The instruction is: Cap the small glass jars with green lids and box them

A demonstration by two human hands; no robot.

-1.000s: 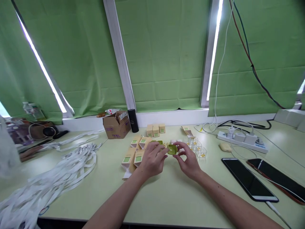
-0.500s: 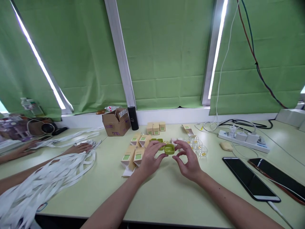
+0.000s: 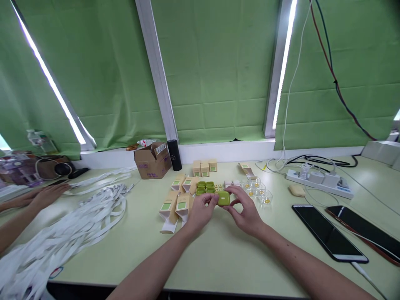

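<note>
A small green case [image 3: 223, 198] with rounded corners is held up over the table, its smooth face with a small pale mark towards me. My left hand [image 3: 200, 211] pinches its left edge between thumb and fingers. On the opposite edge, the thumb and fingers of my right hand [image 3: 246, 213] close around it. Just behind are several open green cases [image 3: 205, 188], tiny cream pieces [image 3: 218, 187] and white blocks [image 3: 232, 183]. Kraft paper boxes [image 3: 169, 206] with green squares, flaps open, lie left of my left hand. Transparent cups [image 3: 260, 191] with yellow centres sit beyond my right hand.
Three small kraft boxes [image 3: 204, 168] stand at the back, near a cardboard carton [image 3: 153, 160] and a black cylinder [image 3: 174, 155]. At right lie a power strip [image 3: 318, 183], cables and two phones [image 3: 328, 233]. A co-worker's hands [image 3: 46, 196] and white straps [image 3: 93, 214] occupy the left.
The green case has turned from its hollow inside to its smooth outer face. Both my hands now grip it. The co-worker's nearer hand has moved left, away from the strap pile.
</note>
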